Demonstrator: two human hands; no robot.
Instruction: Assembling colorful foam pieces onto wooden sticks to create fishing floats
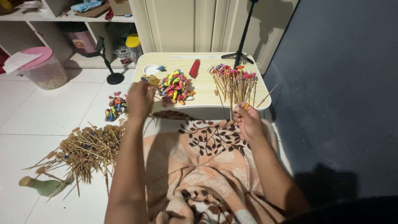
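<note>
White tiled floor, pale cupboard doors, dark wall

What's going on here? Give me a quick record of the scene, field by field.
Setting: person seated on a white tile floor, patterned blanket over the lap, small folding table in front
Left hand: raised at the table's left edge, fingers pinching a small piece, beside the pile of colourful pieces
Right hand: gripping one thin stick near the table's front edge
On table: bundle of sticks with coloured tips, red object
On floor: heap of plain sticks, second small colourful pile, green bottle
</note>
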